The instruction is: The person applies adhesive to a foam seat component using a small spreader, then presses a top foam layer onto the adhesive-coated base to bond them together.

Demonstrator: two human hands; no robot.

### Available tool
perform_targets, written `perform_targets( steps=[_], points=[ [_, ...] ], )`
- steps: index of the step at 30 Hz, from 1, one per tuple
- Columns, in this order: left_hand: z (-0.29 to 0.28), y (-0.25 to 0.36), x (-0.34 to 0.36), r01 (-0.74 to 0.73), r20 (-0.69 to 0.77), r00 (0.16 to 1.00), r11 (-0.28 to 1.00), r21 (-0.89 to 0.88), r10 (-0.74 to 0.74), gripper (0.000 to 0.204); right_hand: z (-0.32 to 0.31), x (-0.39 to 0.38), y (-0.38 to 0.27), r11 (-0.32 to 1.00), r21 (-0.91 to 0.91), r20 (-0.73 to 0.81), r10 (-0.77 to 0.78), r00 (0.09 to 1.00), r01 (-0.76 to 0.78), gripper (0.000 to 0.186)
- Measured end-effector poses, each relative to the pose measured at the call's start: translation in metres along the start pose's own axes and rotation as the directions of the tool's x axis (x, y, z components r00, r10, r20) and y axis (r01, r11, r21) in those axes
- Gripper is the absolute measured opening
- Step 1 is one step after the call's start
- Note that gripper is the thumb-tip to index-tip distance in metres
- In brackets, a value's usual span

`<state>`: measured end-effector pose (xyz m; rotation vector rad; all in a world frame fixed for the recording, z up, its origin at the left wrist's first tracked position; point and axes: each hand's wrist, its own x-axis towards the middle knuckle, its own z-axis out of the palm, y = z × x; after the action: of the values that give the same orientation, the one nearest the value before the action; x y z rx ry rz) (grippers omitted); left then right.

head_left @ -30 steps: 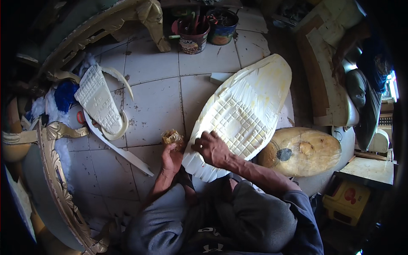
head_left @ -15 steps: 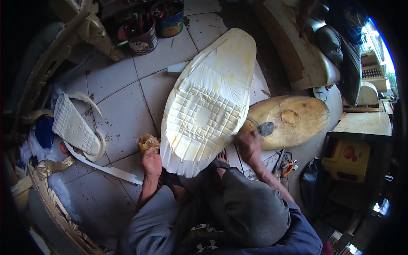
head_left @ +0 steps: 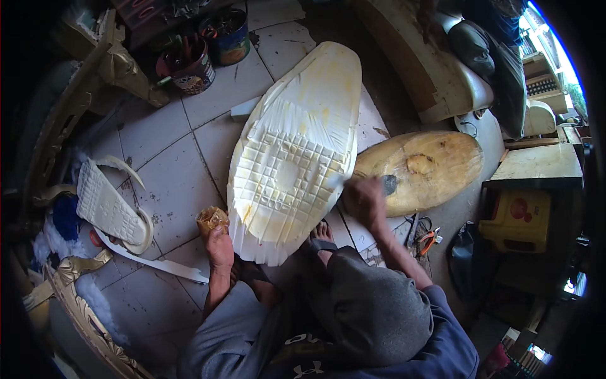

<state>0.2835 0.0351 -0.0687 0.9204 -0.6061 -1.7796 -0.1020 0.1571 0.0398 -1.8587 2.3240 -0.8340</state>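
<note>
A large oval cream foam pad [head_left: 293, 151] with a cut grid pattern lies on the tiled floor in front of me. My left hand [head_left: 219, 243] is shut on a crumpled yellow-brown lump [head_left: 212, 220] beside the pad's left lower edge. My right hand [head_left: 365, 199] is blurred at the pad's right edge, next to a yellow-brown oval board [head_left: 420, 169] with a dark spot; whether it holds anything is unclear. My sandalled foot [head_left: 320, 239] rests under the pad's near end.
A smaller gridded foam piece [head_left: 107, 205] and white curved strips [head_left: 154, 262] lie left. Two cans with tools [head_left: 189, 63] stand at the back. Carved gold frames [head_left: 88, 303] line the left. Pliers [head_left: 428, 239] and a yellow case [head_left: 521, 221] sit right.
My view swung right and the foam pad shifted left in frame. My right hand moved from the pad's near surface out to its right edge by the oval board.
</note>
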Motion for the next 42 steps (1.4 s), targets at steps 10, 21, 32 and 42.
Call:
perform_targets(
  steps=[10, 21, 32, 42],
  points=[
    [-0.005, -0.009, 0.007, -0.040, -0.008, 0.999, 0.999, 0.037, 0.040, 0.043, 0.007, -0.005, 0.066, 0.982, -0.184, 0.008, 0.045, 0.999, -0.043, 0.018],
    [-0.005, -0.006, 0.004, 0.048, -0.004, 0.999, 0.999, -0.003, -0.048, 0.040, -0.012, 0.033, 0.041, 0.965, -0.139, -0.202, 0.191, 0.961, -0.221, 0.013],
    [0.020, -0.004, -0.002, -0.104, -0.035, 0.994, 0.994, 0.034, 0.105, 0.041, 0.014, -0.068, -0.047, 0.955, 0.215, 0.037, 0.202, 0.979, -0.205, 0.021],
    [0.026, -0.010, 0.017, 0.006, 0.001, 1.000, 0.995, -0.099, -0.006, 0.040, 0.008, -0.025, -0.033, 0.997, -0.033, 0.001, 0.066, 0.998, -0.066, 0.023]
  ],
)
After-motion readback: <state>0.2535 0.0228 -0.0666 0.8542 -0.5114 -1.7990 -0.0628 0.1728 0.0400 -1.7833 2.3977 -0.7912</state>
